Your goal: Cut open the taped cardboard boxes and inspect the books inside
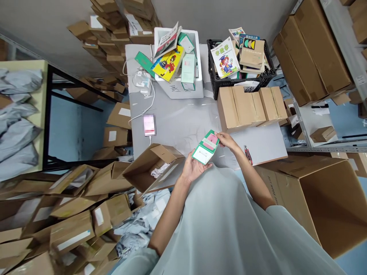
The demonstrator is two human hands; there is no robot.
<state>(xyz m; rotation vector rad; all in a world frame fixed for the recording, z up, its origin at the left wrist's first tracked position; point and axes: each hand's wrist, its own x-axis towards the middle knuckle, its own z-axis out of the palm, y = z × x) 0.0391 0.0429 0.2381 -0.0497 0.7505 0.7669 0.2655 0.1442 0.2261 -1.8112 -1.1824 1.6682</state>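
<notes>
The left hand cradles the near end of a green-and-white carton, and the right hand pinches its far right corner between thumb and fingers. Held above the table's near edge, its long axis runs near left to far right, pink panel at the far end, print too small to read. Far right, a book in the black crate reads "学数学".

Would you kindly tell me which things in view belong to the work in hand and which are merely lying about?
In hand:
- green-and-white box
- left hand and right hand, both holding it

Apparently lying about:
- white foam box
- black crate
- large open carton
- grey bags
</notes>
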